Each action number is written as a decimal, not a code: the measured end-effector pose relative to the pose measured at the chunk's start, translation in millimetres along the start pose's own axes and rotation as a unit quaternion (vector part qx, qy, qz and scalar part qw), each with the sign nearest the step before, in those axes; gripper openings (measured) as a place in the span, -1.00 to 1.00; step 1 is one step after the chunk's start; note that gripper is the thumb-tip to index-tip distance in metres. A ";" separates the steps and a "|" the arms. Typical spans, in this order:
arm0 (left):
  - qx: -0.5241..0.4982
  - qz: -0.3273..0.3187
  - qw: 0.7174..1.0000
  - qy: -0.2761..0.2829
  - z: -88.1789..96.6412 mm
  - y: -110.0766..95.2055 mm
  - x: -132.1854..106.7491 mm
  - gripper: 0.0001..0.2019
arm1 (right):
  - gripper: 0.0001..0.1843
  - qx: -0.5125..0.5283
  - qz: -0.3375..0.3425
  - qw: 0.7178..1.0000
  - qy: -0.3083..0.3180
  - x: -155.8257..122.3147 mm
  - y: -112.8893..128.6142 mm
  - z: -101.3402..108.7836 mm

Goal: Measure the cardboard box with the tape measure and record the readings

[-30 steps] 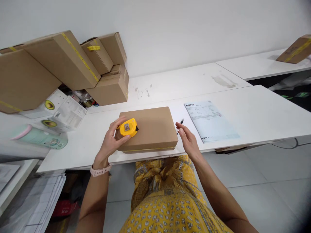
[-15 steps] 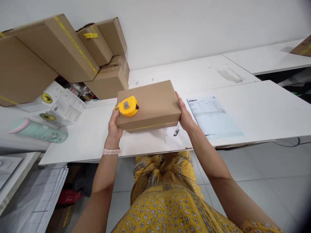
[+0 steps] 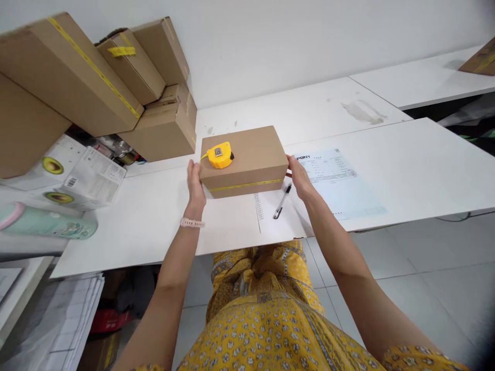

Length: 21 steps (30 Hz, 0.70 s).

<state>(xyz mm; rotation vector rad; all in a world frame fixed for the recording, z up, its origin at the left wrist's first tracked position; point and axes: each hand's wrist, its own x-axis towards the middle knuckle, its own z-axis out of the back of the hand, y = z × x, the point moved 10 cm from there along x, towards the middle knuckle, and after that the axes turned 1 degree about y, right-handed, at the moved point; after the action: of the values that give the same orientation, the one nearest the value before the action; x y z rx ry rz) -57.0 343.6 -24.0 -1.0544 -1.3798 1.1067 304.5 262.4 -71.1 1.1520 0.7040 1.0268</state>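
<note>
Head view: a brown cardboard box (image 3: 251, 147) is at the middle of the white table (image 3: 413, 170), just in from the near edge, with its long side toward the person. A line of yellow tape runs along its near face. Whether its underside bears fully on the surface cannot be told.

The left hand (image 3: 197, 184) is set against the box's left end, fingers close together and pointing away from the body. The right hand (image 3: 300, 178) bears on the opposite end with its fingers bent inward at the edge; its thumb is not clearly seen. The box is clasped between the two. A pale pink wristband (image 3: 192, 223) is worn on the left wrist.

A yellow tape measure (image 3: 219, 155) lies on the box top near the left end, touched by neither hand; a short yellow strip extends from it to the left.

A spiral notebook (image 3: 268, 216) shows partly below the near face, with a black-and-clear pen (image 3: 282, 202) upon it. A pale blue printed document (image 3: 348, 193) lies to the right, partly covered by the right hand. Stacked cartons (image 3: 154, 135), avocado-printed boxes (image 3: 91, 175) and a mint-green bottle (image 3: 54, 222) occupy the left side.
</note>
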 end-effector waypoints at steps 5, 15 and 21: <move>0.148 -0.141 0.971 -0.122 15.9 -11.9 -119.9 -0.63 | -0.51 -0.300 -0.098 0.948 -0.044 -39.7 -33.7 22.6; 0.481 -0.286 0.735 0.383 -109.2 49.3 -255.6 -0.27 | -0.60 -0.533 -0.058 0.835 0.122 -80.5 -19.8 -7.1; 0.482 -0.304 0.733 0.373 -103.6 54.6 -257.2 -0.40 | -0.54 -0.595 0.067 0.778 0.191 -97.1 -10.2 -18.1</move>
<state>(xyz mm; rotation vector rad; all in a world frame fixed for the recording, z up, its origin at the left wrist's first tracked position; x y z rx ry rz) 69.4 110.2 -121.1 -0.1443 -0.2862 0.6002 253.3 179.6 -90.9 -0.1395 0.1401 1.4983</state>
